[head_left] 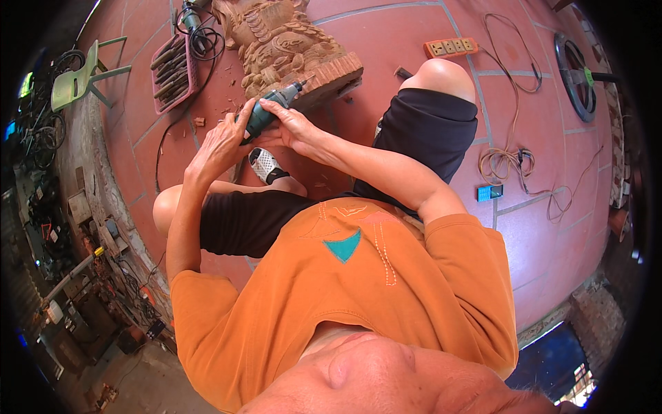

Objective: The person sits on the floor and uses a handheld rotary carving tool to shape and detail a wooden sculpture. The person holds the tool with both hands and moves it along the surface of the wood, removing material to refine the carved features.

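- l. side: pink basket, open-topped, w/ slim dark tools lying in it, prob. chisels.
- l. hand: fingers curled, partly closed round grn/grey power tool.
- power tool: btwn both hands, by lower end of carved wood; tip points up-right, can't tell if touching. prob. stiff, bit heavy, smooth casing may slip; best gripped round body, clear of tip.
- r. hand: part-closed too, thumb on top of casing.

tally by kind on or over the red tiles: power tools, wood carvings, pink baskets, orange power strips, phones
Power tools: 2 (held tool, far tool)
Wood carving: 1
Pink basket: 1
Orange power strip: 1
Phone: 1
Total: 6
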`<move>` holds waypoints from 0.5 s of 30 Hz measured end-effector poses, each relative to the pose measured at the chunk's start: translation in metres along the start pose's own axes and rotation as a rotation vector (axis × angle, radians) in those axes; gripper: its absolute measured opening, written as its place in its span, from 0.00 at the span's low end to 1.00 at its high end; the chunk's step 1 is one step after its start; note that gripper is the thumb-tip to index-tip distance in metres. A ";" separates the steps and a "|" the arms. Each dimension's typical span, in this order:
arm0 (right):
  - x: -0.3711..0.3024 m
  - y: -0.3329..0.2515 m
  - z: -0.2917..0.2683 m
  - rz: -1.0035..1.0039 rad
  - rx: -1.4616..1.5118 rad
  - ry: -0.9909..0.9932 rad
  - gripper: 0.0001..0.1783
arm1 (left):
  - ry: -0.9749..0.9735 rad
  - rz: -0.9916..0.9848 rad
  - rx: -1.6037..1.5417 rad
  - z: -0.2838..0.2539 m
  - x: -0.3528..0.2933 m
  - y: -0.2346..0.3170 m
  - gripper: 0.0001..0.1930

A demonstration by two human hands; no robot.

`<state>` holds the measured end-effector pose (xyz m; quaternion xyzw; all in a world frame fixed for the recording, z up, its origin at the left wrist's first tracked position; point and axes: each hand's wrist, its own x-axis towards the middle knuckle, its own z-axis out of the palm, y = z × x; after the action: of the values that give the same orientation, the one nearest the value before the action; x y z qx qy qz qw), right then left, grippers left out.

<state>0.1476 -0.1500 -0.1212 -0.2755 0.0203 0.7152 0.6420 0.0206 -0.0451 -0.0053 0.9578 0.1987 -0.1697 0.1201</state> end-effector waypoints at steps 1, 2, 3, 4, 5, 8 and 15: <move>0.000 0.000 0.000 0.000 -0.005 -0.003 0.31 | -0.002 -0.007 0.008 0.000 0.000 0.000 0.49; 0.001 -0.001 0.000 0.000 -0.011 -0.007 0.31 | -0.002 -0.005 0.011 0.001 0.000 -0.001 0.49; 0.001 -0.001 0.000 0.000 -0.016 -0.010 0.31 | -0.001 -0.002 0.013 0.001 0.000 -0.002 0.49; 0.002 -0.001 -0.001 0.001 -0.017 -0.008 0.31 | -0.001 0.000 0.016 0.002 0.001 -0.002 0.49; 0.002 -0.001 -0.001 0.001 -0.018 -0.006 0.31 | 0.005 0.006 0.009 0.001 0.001 -0.002 0.49; 0.003 -0.002 -0.001 -0.002 -0.020 -0.006 0.31 | 0.019 0.018 -0.003 0.000 0.001 -0.001 0.49; 0.004 -0.003 -0.002 0.008 -0.028 -0.015 0.32 | 0.010 0.011 -0.002 -0.001 0.001 0.000 0.49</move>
<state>0.1511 -0.1463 -0.1237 -0.2788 0.0067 0.7199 0.6355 0.0221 -0.0439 -0.0047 0.9595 0.1942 -0.1640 0.1212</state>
